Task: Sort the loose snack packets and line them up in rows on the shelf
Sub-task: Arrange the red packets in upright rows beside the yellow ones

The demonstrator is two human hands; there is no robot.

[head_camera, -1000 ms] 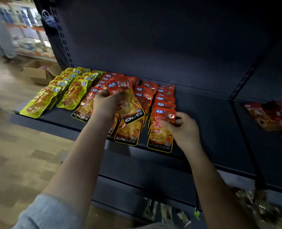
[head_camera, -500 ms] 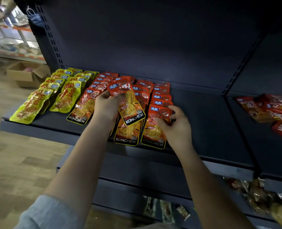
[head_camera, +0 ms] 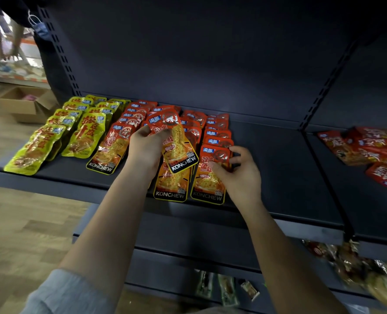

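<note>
On the dark shelf [head_camera: 278, 177], the left hand [head_camera: 146, 148] grips a red Konchew packet [head_camera: 176, 141], tilted above the red rows. The right hand [head_camera: 237, 171] pinches the front packet [head_camera: 210, 177] of the rightmost row, near the shelf's front edge.

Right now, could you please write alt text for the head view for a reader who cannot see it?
A person's left hand holds a red snack packet above rows of red packets on a dark shelf, while the right hand pinches the front packet of the rightmost row. Yellow packets fill the rows further left.
</note>
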